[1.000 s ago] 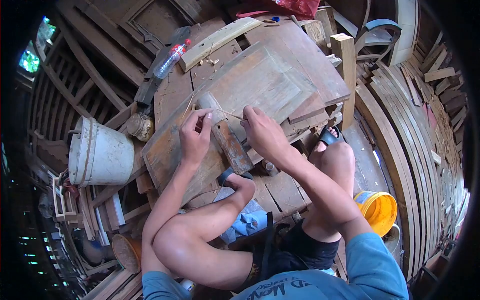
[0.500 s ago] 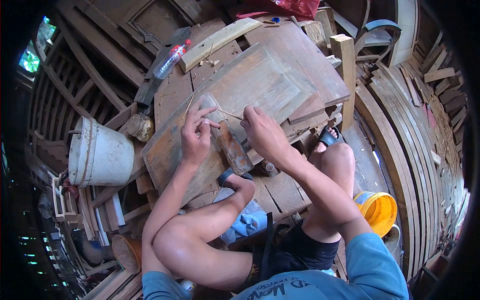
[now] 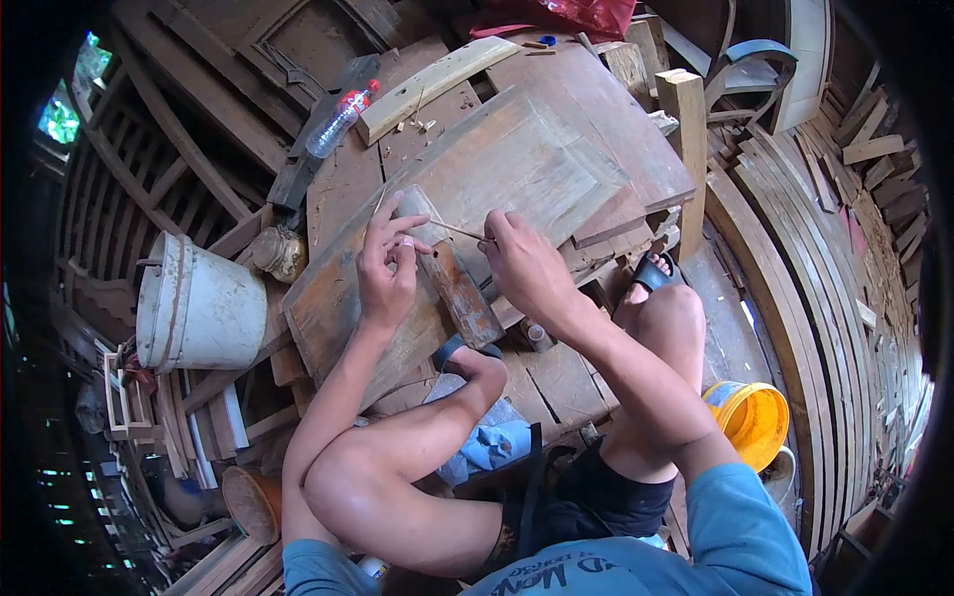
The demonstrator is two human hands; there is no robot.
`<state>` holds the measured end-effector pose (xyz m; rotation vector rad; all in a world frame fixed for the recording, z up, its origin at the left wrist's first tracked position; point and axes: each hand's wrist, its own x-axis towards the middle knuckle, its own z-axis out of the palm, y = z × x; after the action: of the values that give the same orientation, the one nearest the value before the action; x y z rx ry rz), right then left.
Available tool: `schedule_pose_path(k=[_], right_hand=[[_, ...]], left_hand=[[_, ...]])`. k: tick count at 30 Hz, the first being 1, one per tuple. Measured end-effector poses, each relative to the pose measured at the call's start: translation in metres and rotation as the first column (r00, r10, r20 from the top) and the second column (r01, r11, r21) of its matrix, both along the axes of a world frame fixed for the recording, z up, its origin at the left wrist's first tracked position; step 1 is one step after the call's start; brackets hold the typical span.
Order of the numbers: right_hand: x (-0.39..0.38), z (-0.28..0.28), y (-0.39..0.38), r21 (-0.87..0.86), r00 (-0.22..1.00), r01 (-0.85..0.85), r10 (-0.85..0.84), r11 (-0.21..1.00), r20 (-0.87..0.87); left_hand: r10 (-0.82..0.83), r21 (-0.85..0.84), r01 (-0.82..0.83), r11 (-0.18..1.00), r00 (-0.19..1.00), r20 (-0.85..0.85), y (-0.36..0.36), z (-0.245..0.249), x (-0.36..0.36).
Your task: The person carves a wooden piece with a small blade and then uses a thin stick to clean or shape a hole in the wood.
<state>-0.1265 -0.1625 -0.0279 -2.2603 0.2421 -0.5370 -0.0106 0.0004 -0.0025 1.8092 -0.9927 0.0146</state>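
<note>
My right hand (image 3: 529, 266) is closed, thumb and fingers pinching a thin wooden stick (image 3: 457, 230) that points left. Opposite it, my left hand (image 3: 388, 273) has its thumb and fingers curled together at the stick's far end; what exactly lies between those fingertips is partly hidden. Another thin sliver (image 3: 379, 203) shows beside the left fingers. Below the hands, a long brown block (image 3: 463, 298) with a dark hole near its upper part rests on a worn wooden panel (image 3: 517, 149). A grey piece (image 3: 414, 202) shows at the block's far end, behind the left fingers.
A plastic bottle (image 3: 343, 117) and a curved pale board (image 3: 437, 84) lie at the back. White bucket (image 3: 204, 308) and jar (image 3: 279, 252) stand left, a yellow bucket (image 3: 750, 425) right. Stacked planks (image 3: 795, 268) line the right side. A blue cloth (image 3: 497, 444) lies between my legs.
Both hands stay almost in place with the stick between them. Only slight shifts of the fingers show.
</note>
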Motion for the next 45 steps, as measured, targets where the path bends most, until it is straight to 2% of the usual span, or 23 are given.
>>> schedule_pose_path(k=[12,17,20,24,30,32,33,35,36,38,39,41,45], right_hand=[[-0.001,0.003,0.000,0.006,1.000,0.026,-0.026,1.000,0.000],[-0.001,0.002,0.000,0.000,1.000,0.020,-0.020,1.000,0.022],[-0.001,0.002,0.000,0.002,1.000,0.017,-0.017,1.000,0.023],[-0.001,-0.001,-0.001,-0.009,0.999,0.011,-0.011,1.000,0.036],[-0.002,0.001,-0.002,-0.012,0.999,0.033,-0.033,0.999,0.029],[-0.001,0.001,-0.004,0.019,0.998,0.038,-0.039,0.999,0.043],[-0.001,0.000,-0.005,0.019,0.998,0.038,-0.039,0.999,0.045],[0.000,-0.005,-0.007,0.059,0.998,0.062,-0.063,0.996,0.013],[0.001,-0.009,-0.008,0.059,0.998,0.062,-0.063,0.996,0.014],[0.002,-0.015,-0.010,0.051,0.995,0.069,-0.072,0.996,0.069],[0.001,-0.011,-0.010,0.049,0.995,0.068,-0.072,0.996,0.070],[-0.002,-0.001,-0.011,0.142,0.997,0.063,-0.068,0.988,0.035],[0.000,0.004,-0.015,0.204,0.996,0.062,-0.047,0.977,-0.075]], left_hand=[[0.004,0.004,-0.004,1.000,1.000,-0.009,0.002,0.001,0.000],[0.028,-0.047,-0.029,0.998,0.999,-0.015,-0.003,0.006,-0.006],[0.005,0.009,-0.005,1.000,1.000,-0.023,0.000,0.004,-0.004],[0.003,-0.013,-0.004,1.000,0.999,-0.038,-0.001,0.006,-0.005],[0.020,-0.008,-0.020,1.000,0.999,0.034,0.001,0.000,-0.001],[0.166,0.072,-0.168,0.983,0.985,0.034,0.001,0.000,0.002],[0.166,0.072,-0.168,0.983,0.985,0.035,0.000,0.001,0.000],[0.255,0.341,-0.236,0.910,0.967,-0.012,0.000,0.003,-0.006],[0.255,0.341,-0.236,0.910,0.967,-0.011,-0.001,0.004,-0.009],[0.269,0.548,-0.272,0.791,0.959,0.088,-0.006,0.004,-0.015],[0.269,0.547,-0.273,0.791,0.959,0.089,-0.007,0.002,-0.017],[0.186,0.522,-0.296,0.800,0.949,0.254,-0.009,-0.005,-0.020],[0.184,0.458,-0.291,0.840,0.947,0.264,-0.011,-0.010,-0.018]])
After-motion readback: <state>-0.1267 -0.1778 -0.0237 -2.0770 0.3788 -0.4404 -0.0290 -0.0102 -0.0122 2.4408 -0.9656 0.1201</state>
